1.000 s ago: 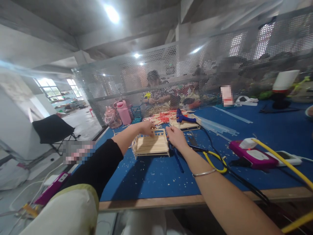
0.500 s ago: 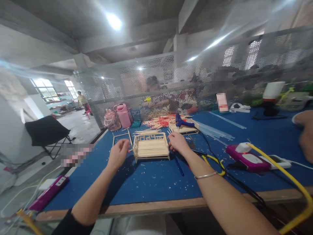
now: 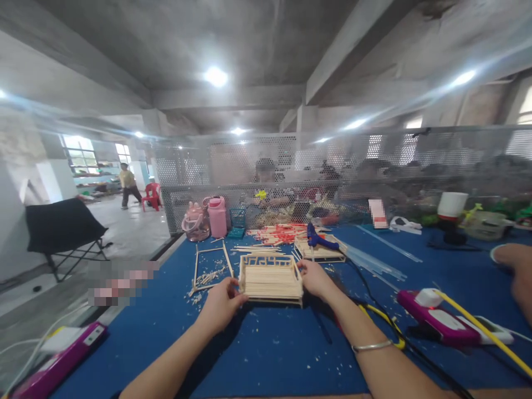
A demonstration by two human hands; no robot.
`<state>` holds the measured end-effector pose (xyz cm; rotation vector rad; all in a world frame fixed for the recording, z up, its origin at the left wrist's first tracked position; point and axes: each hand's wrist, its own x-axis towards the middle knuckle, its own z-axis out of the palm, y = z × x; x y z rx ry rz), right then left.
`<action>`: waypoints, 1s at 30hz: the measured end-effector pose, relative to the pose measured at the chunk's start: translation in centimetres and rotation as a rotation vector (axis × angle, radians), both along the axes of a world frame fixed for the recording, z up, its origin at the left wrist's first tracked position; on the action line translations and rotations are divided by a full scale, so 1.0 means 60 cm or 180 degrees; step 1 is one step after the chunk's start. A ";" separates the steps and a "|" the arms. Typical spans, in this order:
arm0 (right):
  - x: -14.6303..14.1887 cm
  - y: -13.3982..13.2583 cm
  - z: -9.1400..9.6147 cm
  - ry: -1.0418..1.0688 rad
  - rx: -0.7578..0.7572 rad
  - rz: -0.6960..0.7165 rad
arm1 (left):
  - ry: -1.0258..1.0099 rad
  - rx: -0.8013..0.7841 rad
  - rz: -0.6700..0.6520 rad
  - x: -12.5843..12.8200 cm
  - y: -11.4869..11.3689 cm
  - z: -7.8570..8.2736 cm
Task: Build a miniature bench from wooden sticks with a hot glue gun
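A small bench-like model of pale wooden sticks [image 3: 271,285], with a slatted flat part and low railings at the back and sides, sits before me just above or on the blue table. My left hand [image 3: 222,307] grips its left end, thumb at the front corner and fingers at the side. At the right end, my right hand [image 3: 318,280] has its fingers closed on the side railing. Behind my right hand, a blue glue gun [image 3: 321,239] rests on another flat stick piece [image 3: 307,252]. An open stick frame [image 3: 211,249] lies left of the model.
Red-tipped sticks [image 3: 282,234] are piled at the back, with clear glue sticks [image 3: 374,261] to the right. A purple power strip [image 3: 440,321] and yellow cable [image 3: 486,330] lie at right. A pink bottle [image 3: 217,217] stands by the mesh partition [image 3: 233,160]. Another person's arm [image 3: 515,266] reaches in at right.
My left hand has moved right onto the model's left end, and my right hand has closed on its right end. The camera view has tilted up and levelled.
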<state>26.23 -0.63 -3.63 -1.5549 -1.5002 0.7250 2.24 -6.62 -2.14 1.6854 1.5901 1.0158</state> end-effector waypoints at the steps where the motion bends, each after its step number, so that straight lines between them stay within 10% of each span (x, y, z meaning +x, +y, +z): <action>1: -0.002 0.001 -0.003 0.0010 -0.0074 0.0035 | -0.0015 -0.0103 0.0002 0.000 0.002 0.003; 11: -0.007 0.021 0.024 0.0407 -0.0512 0.0100 | 0.0046 -0.0163 0.0090 0.018 0.042 0.046; 21: 0.008 0.035 0.007 0.0603 0.0053 0.0316 | -0.0112 0.0087 0.0108 0.032 0.056 0.025; 30: 0.043 0.043 0.003 -0.0049 0.0449 -0.0442 | 0.0277 0.0074 0.0596 0.003 0.053 0.036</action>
